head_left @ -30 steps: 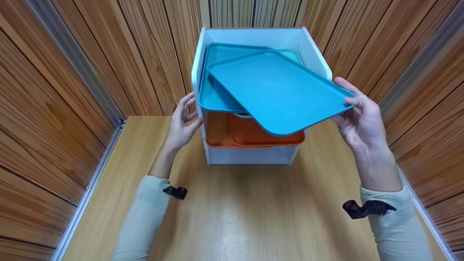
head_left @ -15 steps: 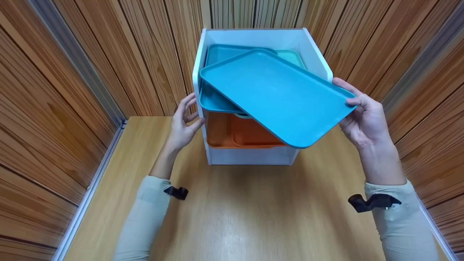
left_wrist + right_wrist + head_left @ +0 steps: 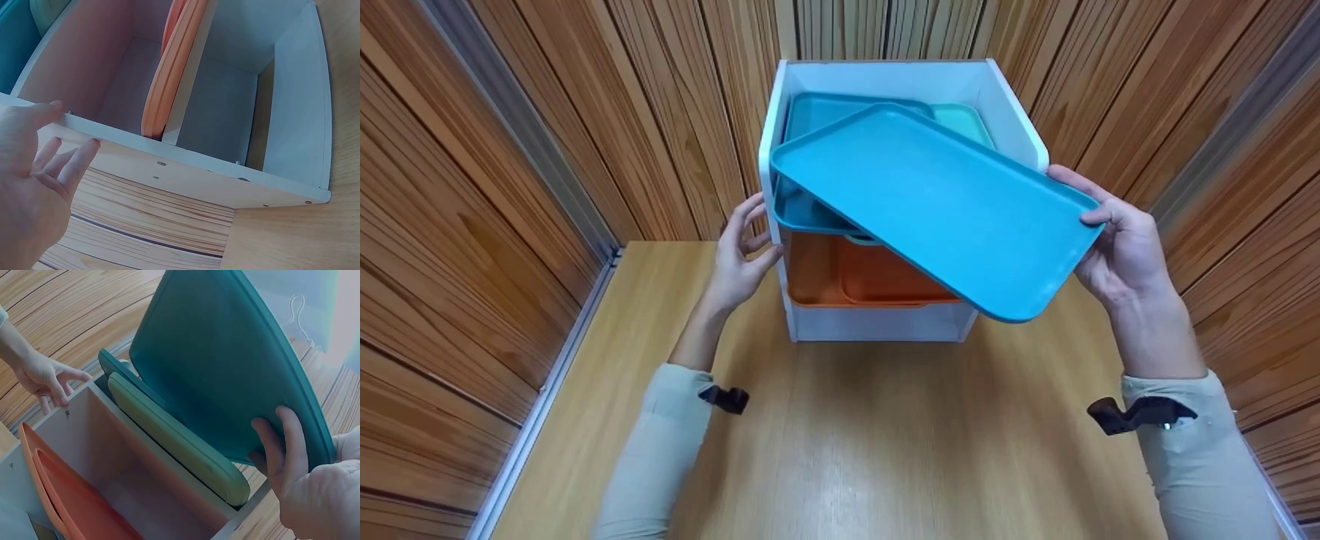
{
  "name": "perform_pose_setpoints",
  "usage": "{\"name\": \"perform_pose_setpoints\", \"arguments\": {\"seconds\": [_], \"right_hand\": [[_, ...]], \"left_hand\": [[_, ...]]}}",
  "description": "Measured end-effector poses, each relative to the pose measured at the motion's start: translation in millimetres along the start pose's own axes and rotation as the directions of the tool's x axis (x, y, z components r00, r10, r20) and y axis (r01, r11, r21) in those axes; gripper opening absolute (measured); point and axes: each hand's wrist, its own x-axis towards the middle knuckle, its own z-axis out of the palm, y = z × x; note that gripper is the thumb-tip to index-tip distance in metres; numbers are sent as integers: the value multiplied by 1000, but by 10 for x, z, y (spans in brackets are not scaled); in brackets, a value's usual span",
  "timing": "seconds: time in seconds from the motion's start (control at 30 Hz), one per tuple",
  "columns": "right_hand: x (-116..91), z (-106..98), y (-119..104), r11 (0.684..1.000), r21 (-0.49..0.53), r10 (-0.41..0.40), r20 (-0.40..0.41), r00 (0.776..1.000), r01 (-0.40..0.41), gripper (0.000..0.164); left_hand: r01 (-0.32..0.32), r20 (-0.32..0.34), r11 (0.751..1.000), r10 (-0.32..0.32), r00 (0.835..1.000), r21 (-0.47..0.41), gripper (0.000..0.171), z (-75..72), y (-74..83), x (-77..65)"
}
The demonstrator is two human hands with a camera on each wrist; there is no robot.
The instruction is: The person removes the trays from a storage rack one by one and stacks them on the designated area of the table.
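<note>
My right hand [image 3: 1129, 251] pinches one corner of a blue tray [image 3: 937, 214], thumb on its top face and fingers underneath. In the right wrist view the fingers [image 3: 293, 439] lie against the tray's underside. The tray slants across the top of a white shelf unit [image 3: 877, 322], its far left corner over the unit's left side. Beneath it, on the top shelf, lie another blue tray [image 3: 840, 109] and a light green tray [image 3: 966, 124]. My left hand [image 3: 739, 262] holds the unit's left side panel, thumb at the front edge and fingers along the outer face [image 3: 140, 154].
Orange trays [image 3: 892, 277] lie on the shelf below, one set on another. The unit stands on a wooden table [image 3: 840, 442] against wood-panelled walls [image 3: 675, 112]. Metal rails [image 3: 547, 367] run along the table's sides.
The held blue tray has shifted left at its far corner, turned a little, and its near corner has come forward and right. My right hand moved slightly right. My left hand stayed put.
</note>
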Motion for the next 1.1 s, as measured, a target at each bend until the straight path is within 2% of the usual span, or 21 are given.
{"name": "perform_pose_setpoints", "arguments": {"seconds": [0.17,0.37,0.57,0.73,0.93,1.1], "right_hand": [[3,-128,-9,993,101,45,138,989,-59,59],[1,-212,-9,991,104,62,162,985,-79,59],[-17,-321,8,973,184,87,251,964,-135,62],[-62,-378,11,968,180,111,310,944,-173,64],[-79,-386,3,973,145,115,368,923,-179,66],[-89,-393,-1,964,152,134,422,896,-216,70]], "left_hand": [[0,-6,1000,0,1000,0,67,3,9,-9],[25,-15,1000,-25,1000,-2,71,3,8,-1],[14,-12,1000,-14,1000,2,70,11,16,-4],[3,2,1000,-3,1000,-2,69,15,33,-1],[-6,14,1000,7,1000,-6,70,-1,41,0],[-22,13,1000,22,1000,0,71,-16,32,-15]]}}
